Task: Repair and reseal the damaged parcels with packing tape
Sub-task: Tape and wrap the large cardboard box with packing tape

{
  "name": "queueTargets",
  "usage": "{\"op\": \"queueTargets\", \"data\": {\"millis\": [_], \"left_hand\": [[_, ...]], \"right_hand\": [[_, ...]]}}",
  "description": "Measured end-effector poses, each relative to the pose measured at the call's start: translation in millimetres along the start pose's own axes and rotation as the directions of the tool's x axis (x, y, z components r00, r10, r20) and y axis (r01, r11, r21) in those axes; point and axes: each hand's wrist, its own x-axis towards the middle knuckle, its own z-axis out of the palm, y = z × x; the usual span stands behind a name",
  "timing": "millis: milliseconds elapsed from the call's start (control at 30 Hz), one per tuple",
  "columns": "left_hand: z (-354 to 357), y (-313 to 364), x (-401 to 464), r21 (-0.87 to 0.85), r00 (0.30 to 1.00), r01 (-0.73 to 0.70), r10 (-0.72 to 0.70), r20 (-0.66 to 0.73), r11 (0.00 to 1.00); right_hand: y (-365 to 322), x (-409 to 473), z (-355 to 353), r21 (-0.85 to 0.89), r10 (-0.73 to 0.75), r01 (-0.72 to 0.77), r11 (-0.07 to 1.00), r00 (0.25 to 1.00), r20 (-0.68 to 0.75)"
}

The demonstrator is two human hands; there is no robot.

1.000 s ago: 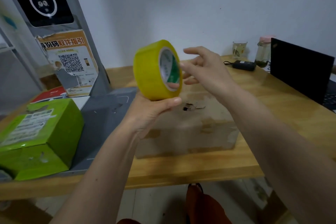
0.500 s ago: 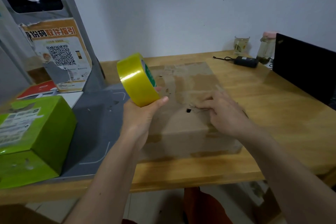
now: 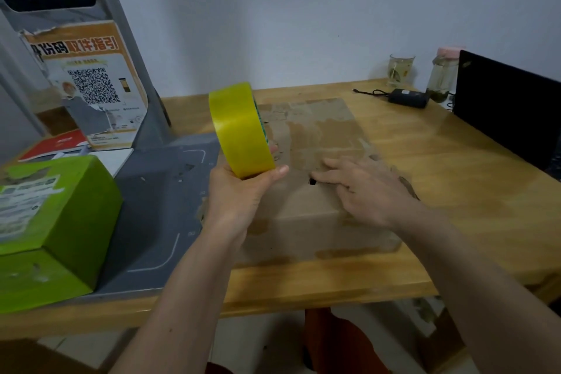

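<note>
Wooden table (image 3: 455, 179): left hand (image 3: 239, 194) grips tape roll (image 3: 241, 130); right hand (image 3: 364, 188) flat on box (image 3: 318, 130).

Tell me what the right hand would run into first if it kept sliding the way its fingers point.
The right hand lies flat on the cardboard box, fingers pointing left. Sliding on, its fingertips would likely reach the small dark hole first, then the left hand gripping the yellow tape roll.

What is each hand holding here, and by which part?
The left hand grips the yellow tape roll at its lower rim. The right hand holds nothing; its fingers lie flat on the cardboard box.
</note>
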Motion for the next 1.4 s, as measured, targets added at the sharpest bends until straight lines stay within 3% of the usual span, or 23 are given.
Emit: {"op": "queueTargets", "data": {"millis": [100,167,233,333,433,600,700,833,967,1133,1233,1400], "left_hand": [[0.5,-0.1,0.1,0.017,1.000,-0.003,0.003,0.004,1.000],[-0.2,-0.3,-0.7,0.022,1.000,-0.007,0.007,0.012,1.000],[-1.5,-0.6,-1.6,0.022,1.000,-0.010,0.009,0.016,1.000],[-2.7,-2.4,-1.4,0.027,1.000,-0.011,0.010,0.009,1.000],[-2.0,-3.5,-0.2,0.039,1.000,-0.010,0.010,0.022,0.999],[-1.3,-3.1,-0.5,0.054,0.999,-0.027,0.025,0.038,0.998],[-2.9,-2.8,-1.7,0.053,0.999,-0.027,0.025,0.033,0.998],[-3.8,-3.0,-2.9,0.055,0.999,-0.023,0.022,0.024,0.998],[-3.1,-2.0,-3.3,0.055,0.999,-0.025,0.024,0.031,0.998],[-3.7,-1.7,-2.8,0.040,1.000,-0.015,0.015,-0.002,0.999],[-2.7,-1.7,-1.7,0.030,1.000,-0.020,0.021,-0.009,0.999],[-3.9,-1.6,-1.9,0.030,1.000,-0.016,0.016,-0.024,0.999]], "right_hand": [[-2.5,-3.7,-3.3,0.038,-0.038,0.036,0.999,0.998,0.041],[-0.5,-8.5,-3.9,0.161,-0.048,0.045,0.986,0.999,0.013],[4.1,-15.3,-1.8,0.269,0.031,0.009,0.963,0.989,-0.144],[3.6,-23.6,7.1,0.128,0.083,-0.046,0.991,0.950,-0.301],[-0.1,-25.6,12.9,0.062,0.029,-0.012,0.998,0.957,-0.289],[4.6,-24.1,4.5,0.180,-0.039,0.082,0.980,0.972,-0.232],[5.5,-24.9,0.1,0.255,0.014,0.044,0.966,0.975,-0.224],[-1.2,-22.0,6.8,0.008,-0.045,0.048,0.999,0.972,-0.231],[-6.9,-14.7,8.2,-0.091,-0.038,0.021,0.996,0.982,-0.182],[-5.0,-15.8,0.5,0.189,0.015,0.018,0.982,0.985,-0.172],[-7.2,-11.1,1.3,0.023,-0.018,0.020,1.000,0.994,-0.111],[-15.8,9.0,-9.3,0.104,0.018,-0.011,0.994,0.998,-0.068]]}}
